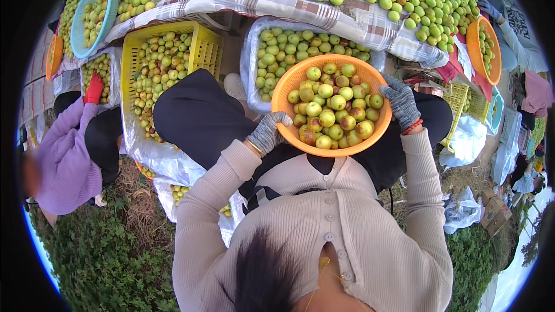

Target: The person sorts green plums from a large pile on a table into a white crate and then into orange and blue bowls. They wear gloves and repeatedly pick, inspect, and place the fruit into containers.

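An orange plastic basket (pixel 286 82), full of green and red-brown jujube-like fruit (pixel 337 102), is above my lap. My left hand (pixel 269 132), in a grey knit glove, grips its lower left rim. On the opposite side my right hand (pixel 401 99), gloved alike, holds the right rim. Behind the basket stands a crate lined with clear plastic (pixel 250 73), holding greener fruit. A yellow plastic crate (pixel 206 47) with more mottled fruit is beside my knee at the left. Loose green fruit covers the table with a checked cloth (pixel 277 2) ahead.
At the left sits a person in purple (pixel 71 156), a red-gloved hand in fruit. A blue basin (pixel 113 13) and an orange basket (pixel 470 52) rest at the table's edge. Another person's gloved hands (pixel 489 8) show top right. Yellow crates (pixel 456 112) and plastic bags (pixel 466 138) lie at the right.
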A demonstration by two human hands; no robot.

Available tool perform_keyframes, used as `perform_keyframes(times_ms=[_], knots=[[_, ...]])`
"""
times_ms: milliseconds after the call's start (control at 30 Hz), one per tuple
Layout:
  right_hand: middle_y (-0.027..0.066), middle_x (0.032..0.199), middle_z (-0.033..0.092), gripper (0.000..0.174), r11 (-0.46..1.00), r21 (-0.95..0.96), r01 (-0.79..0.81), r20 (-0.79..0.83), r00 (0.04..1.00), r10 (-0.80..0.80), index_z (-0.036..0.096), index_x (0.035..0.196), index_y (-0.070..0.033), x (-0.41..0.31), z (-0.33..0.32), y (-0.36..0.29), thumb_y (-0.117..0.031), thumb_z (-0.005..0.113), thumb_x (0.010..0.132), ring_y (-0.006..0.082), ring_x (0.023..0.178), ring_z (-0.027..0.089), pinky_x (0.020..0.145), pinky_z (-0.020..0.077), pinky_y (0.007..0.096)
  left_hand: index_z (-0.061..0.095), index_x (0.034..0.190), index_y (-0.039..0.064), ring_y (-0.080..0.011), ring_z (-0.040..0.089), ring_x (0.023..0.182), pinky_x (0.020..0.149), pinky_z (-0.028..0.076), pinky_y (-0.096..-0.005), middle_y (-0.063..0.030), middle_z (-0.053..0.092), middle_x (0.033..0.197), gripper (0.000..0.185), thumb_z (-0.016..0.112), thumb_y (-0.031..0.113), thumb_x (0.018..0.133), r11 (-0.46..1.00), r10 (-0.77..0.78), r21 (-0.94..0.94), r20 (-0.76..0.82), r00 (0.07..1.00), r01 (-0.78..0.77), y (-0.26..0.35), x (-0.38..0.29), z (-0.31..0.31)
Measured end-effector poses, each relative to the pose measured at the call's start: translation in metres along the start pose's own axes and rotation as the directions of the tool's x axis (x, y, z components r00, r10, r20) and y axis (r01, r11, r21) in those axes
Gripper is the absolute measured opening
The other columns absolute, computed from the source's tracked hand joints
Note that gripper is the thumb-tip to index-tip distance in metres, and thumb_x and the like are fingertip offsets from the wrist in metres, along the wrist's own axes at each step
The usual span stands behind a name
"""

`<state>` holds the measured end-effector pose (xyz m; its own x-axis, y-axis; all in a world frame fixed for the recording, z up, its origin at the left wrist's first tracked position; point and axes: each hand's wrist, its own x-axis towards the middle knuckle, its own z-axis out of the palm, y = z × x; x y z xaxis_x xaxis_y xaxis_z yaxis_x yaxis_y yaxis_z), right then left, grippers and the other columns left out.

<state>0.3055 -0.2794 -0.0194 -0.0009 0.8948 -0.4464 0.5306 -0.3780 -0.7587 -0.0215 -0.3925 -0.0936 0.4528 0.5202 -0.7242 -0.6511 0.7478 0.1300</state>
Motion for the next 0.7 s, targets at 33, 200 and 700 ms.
perform_keyframes(times_ms=[33, 200, 700], knots=[[0.0112, 0.089, 0.068, 0.039, 0.996, 0.023, -0.092, 0.09, 0.992, 0.089, 0.057, 0.123, 0.002, -0.001, -0.017, 0.003, -0.012, 0.062, 0.086, 0.0157, 0.075, 0.064, 0.066, 0.0534, 0.0273, 0.041, 0.131, -0.003, -0.0329, 0.055, 0.112, 0.096, 0.05, -0.0438, -0.0168, 0.052, 0.124, 0.063, 0.056, -0.001, 0.07, 0.995, -0.084, -0.052, -0.013, 0.996, 0.083, -0.008, 0.009, 0.001], [0.0161, 0.077, 0.067, 0.032, 0.862, -0.506, -0.02, 0.289, 0.938, 0.191, 0.064, 0.11, 0.0, 0.047, -0.021, -0.011, -0.021, 0.059, 0.087, 0.0256, 0.067, 0.065, 0.062, 0.0523, 0.0332, 0.034, 0.135, -0.002, -0.0427, 0.054, 0.113, 0.082, 0.053, -0.0617, -0.0226, 0.05, 0.126, 0.067, 0.053, 0.004, 0.071, 0.971, -0.186, -0.129, 0.106, 0.977, 0.199, -0.011, 0.013, 0.008], [0.011, 0.081, 0.067, 0.016, 0.457, -0.582, 0.672, 0.633, 0.728, -0.264, 0.071, 0.084, -0.009, 0.116, -0.085, 0.064, -0.017, 0.059, 0.076, 0.0281, 0.072, 0.066, 0.065, 0.0522, 0.0354, 0.028, 0.139, -0.001, -0.0446, 0.053, 0.115, 0.075, 0.059, -0.0488, -0.0241, 0.045, 0.134, 0.068, 0.05, 0.007, 0.075, 0.865, -0.4, -0.231, 0.215, 0.891, 0.445, -0.05, 0.048, 0.041]])
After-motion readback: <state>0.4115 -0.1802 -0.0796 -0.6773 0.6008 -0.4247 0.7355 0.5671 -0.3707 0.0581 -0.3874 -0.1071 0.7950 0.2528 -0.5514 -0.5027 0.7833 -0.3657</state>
